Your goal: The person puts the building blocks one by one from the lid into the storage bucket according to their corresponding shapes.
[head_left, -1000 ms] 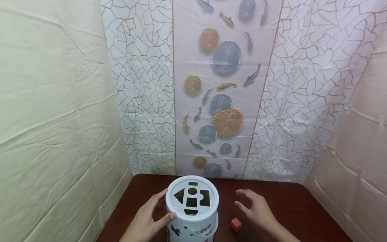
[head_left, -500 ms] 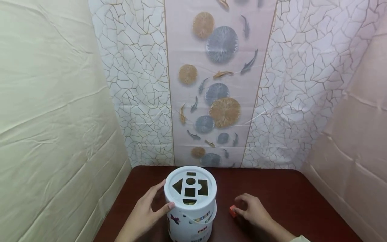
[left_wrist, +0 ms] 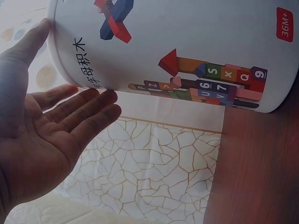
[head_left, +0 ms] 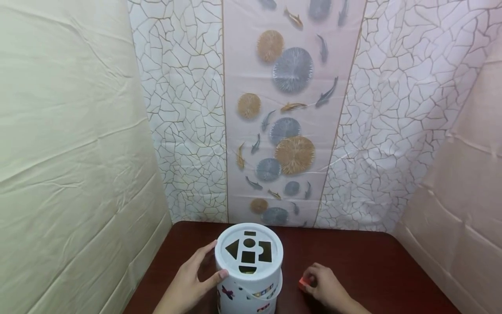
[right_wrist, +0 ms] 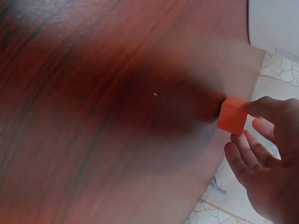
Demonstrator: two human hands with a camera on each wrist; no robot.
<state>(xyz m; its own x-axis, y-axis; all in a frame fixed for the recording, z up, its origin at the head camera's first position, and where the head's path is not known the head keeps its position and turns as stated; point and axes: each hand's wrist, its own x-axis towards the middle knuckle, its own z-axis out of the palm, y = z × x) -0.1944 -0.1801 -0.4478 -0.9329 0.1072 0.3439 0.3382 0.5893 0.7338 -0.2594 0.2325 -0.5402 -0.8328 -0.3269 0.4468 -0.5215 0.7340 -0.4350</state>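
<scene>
A white cylindrical toy bucket (head_left: 242,298) stands on the table, its lid (head_left: 235,232) pierced by several shaped holes, among them a triangle, a circle and a square. My left hand (head_left: 186,283) is spread along its left side, thumb and fingertip at the lid's rim. Printed letter blocks decorate the bucket wall (left_wrist: 187,42) in the left wrist view, where the fingers look nearly straight. To the right of the bucket, my right hand (head_left: 327,288) pinches a small red-orange cube block (right_wrist: 232,116) between thumb and fingers, close over the tabletop.
The dark red-brown table (head_left: 353,253) reaches back to a patterned cloth (head_left: 274,152) with fish and round motifs. Pale cloth walls (head_left: 78,152) close in the left and right sides. A white handle (head_left: 279,285) hangs on the bucket's right side.
My right hand has come down from above the red block, its fingers closing on it. My left hand keeps its place at the bucket; the head view shifted slightly.
</scene>
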